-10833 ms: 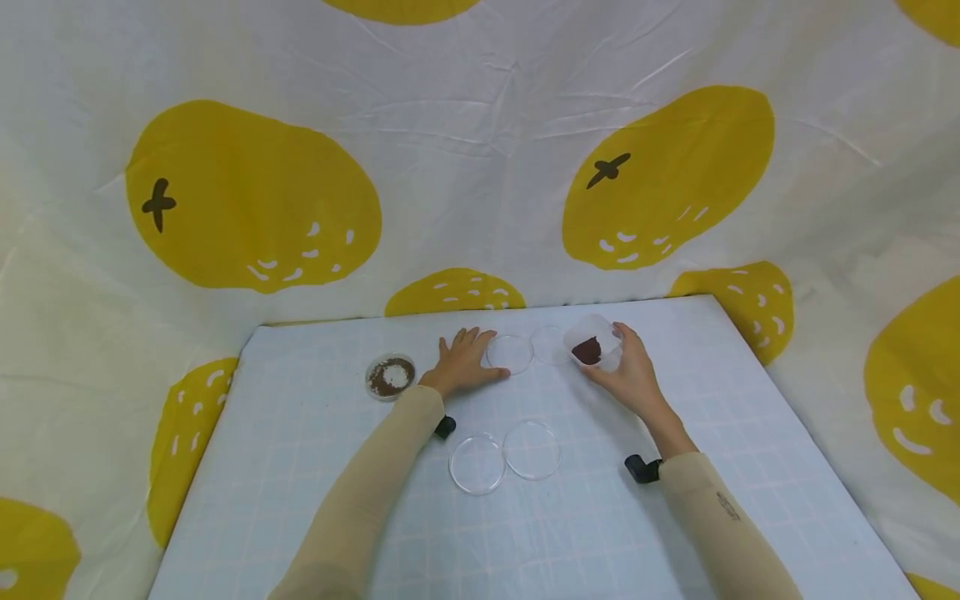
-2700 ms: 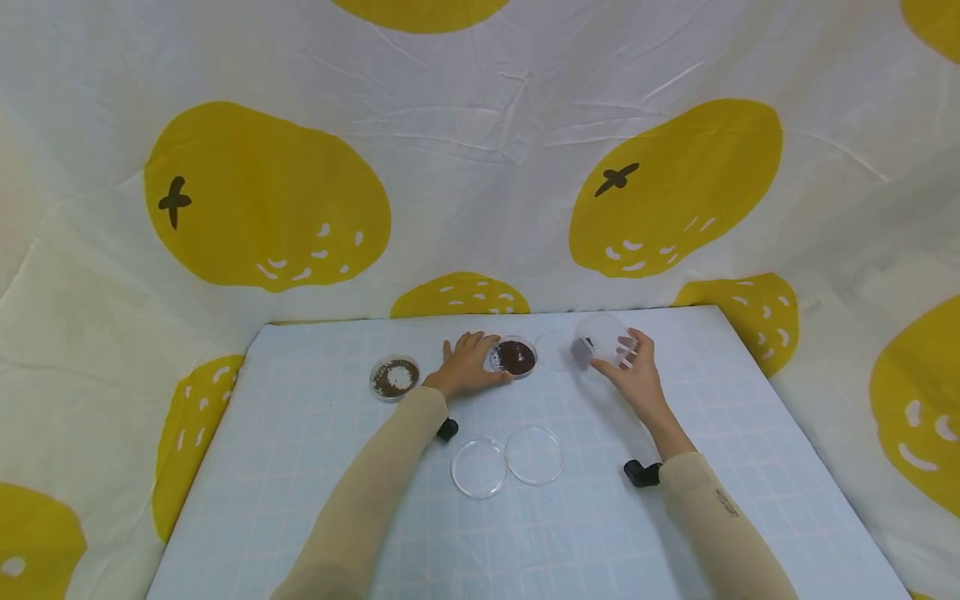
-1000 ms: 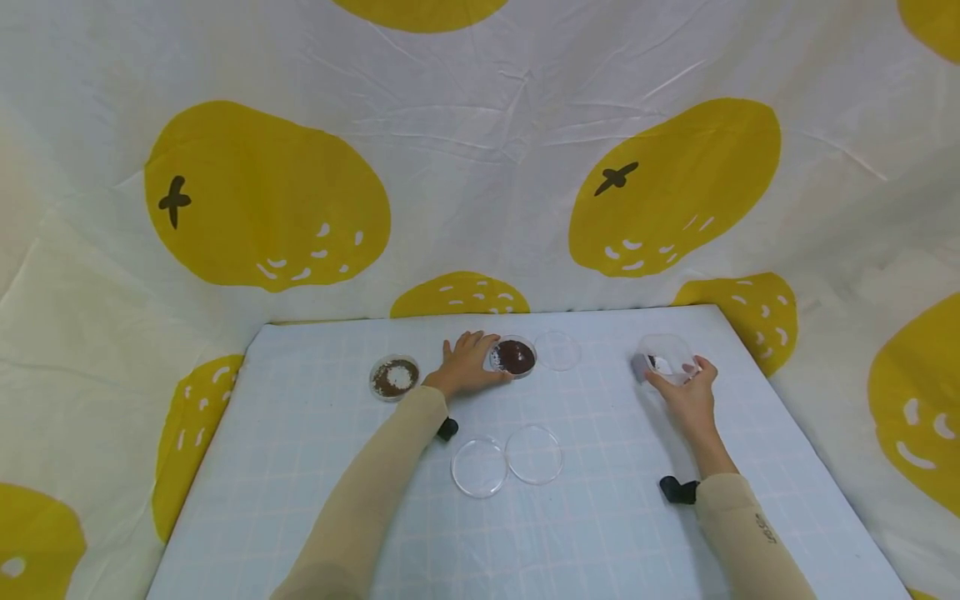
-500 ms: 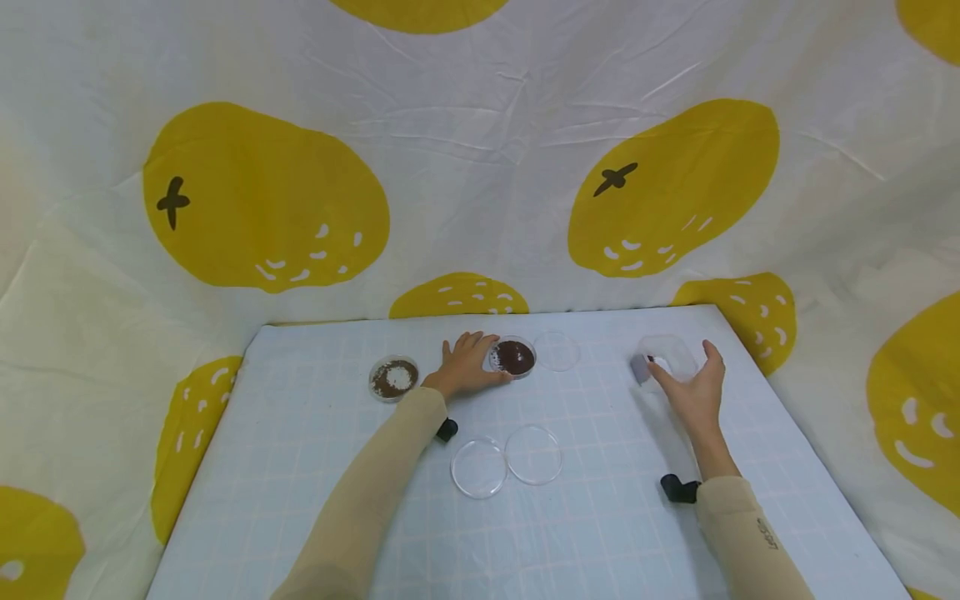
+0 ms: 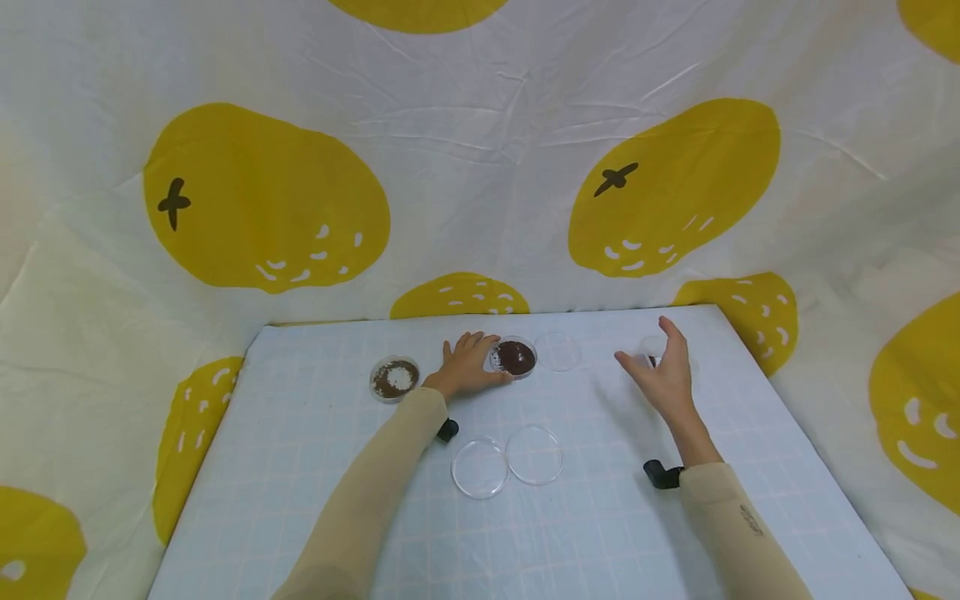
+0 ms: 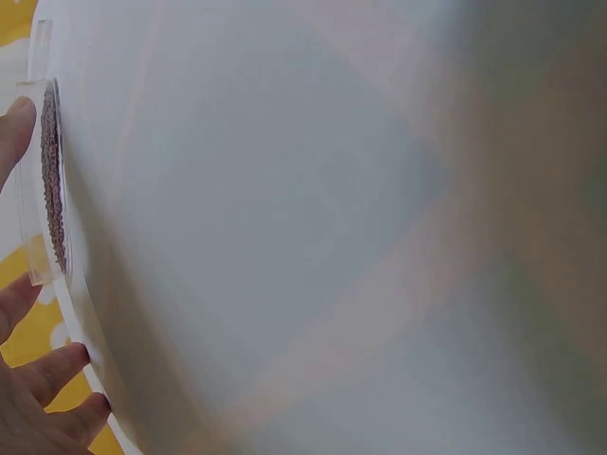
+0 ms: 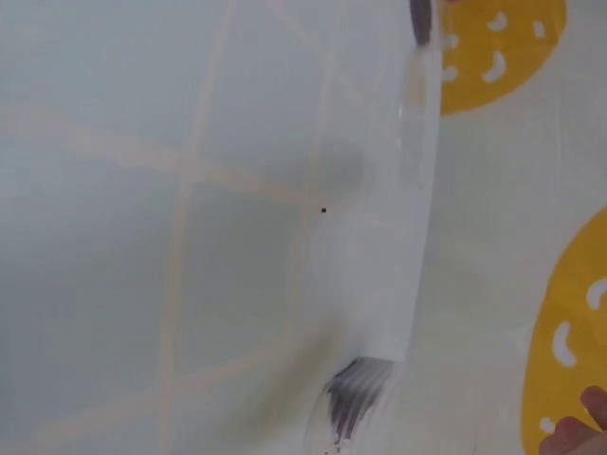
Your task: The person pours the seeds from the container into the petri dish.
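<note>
My left hand (image 5: 467, 367) holds a clear petri dish (image 5: 515, 357) at the table's back, thumb on one side and fingers on the other. Dark brown grains cover most of its bottom, with a pale patch at the left. In the left wrist view that dish (image 6: 51, 180) appears edge-on between the thumb and a finger. My right hand (image 5: 666, 379) is spread and holds nothing. Behind it stands a clear plastic tub (image 5: 651, 348), largely covered by the hand in the head view. The right wrist view catches a ribbed grey patch on the tub (image 7: 358, 389).
A second petri dish (image 5: 394, 378) with brown grains around a pale centre lies left of my left hand. One clear round dish piece (image 5: 557, 352) lies right of the held dish. Two more, a left piece (image 5: 480, 468) and a right piece (image 5: 534, 455), lie nearer the front.
Brown grains have gone into the dish at my left hand. My right hand carried the tub right, set it down, let go and moved back left. The left hand stays put.
</note>
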Demonstrator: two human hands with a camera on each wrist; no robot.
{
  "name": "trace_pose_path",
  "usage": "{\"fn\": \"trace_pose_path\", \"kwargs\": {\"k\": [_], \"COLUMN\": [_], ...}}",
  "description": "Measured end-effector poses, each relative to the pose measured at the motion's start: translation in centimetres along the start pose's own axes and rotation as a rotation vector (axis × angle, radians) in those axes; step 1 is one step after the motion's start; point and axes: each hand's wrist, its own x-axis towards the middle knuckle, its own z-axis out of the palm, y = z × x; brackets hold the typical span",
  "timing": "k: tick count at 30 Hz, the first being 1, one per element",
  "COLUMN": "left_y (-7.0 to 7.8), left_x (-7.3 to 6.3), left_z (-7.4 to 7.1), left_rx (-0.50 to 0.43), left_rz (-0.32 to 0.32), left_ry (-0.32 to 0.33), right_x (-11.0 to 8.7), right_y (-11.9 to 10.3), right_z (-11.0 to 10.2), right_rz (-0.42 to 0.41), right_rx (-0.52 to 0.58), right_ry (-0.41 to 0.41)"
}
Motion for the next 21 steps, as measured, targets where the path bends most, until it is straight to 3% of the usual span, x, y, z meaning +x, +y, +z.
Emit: {"fn": "trace_pose_path", "kwargs": {"k": [11, 21], "left_y": [0.1, -0.1], "left_x": [-0.1, 0.1], "left_z": [0.0, 0.0], "left_rx": [-0.008, -0.008], "left_rz": [-0.002, 0.003], "left_ry": [0.0, 0.0], "right_x": [0.6, 2.3], "right_y": [-0.9, -0.3], "right_z": [2.2, 5.1], "right_rz": [-0.12, -0.074], "right_rx": [-0.004, -0.058], "right_ry": [-0.091, -0.372]}}
